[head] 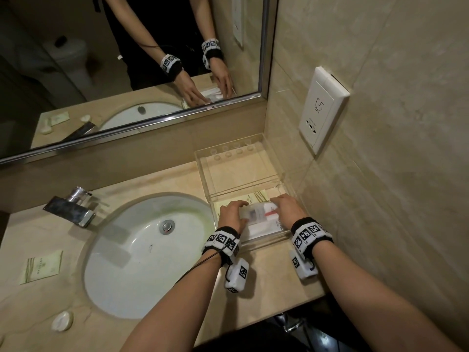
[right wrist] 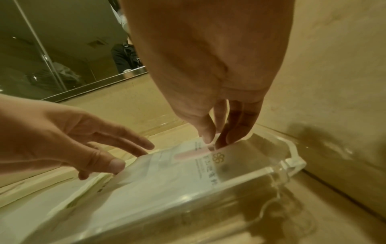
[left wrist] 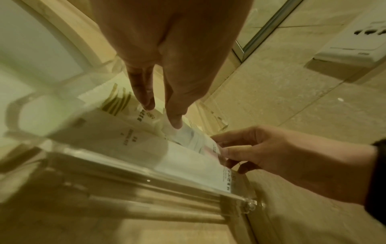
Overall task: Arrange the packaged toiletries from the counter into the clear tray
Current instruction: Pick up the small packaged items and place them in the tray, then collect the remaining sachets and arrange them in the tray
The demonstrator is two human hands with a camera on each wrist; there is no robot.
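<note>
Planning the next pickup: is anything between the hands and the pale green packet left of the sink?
Yes: the white oval sink lies between. Both the left hand and right hand are at the clear acrylic tray; the flat pale green packet sits across the basin.

Clear glossy plastic tray (head: 253, 179); glossy film packet (head: 261, 214); polished beige stone counter (head: 157, 181); shiny chrome faucet (head: 73, 207).

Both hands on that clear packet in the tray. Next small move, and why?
Probably lay the clear packet flat and let go. Left hand and right hand hold its ends just above packets already inside the clear tray; a green sachet waits left of the sink.
</note>
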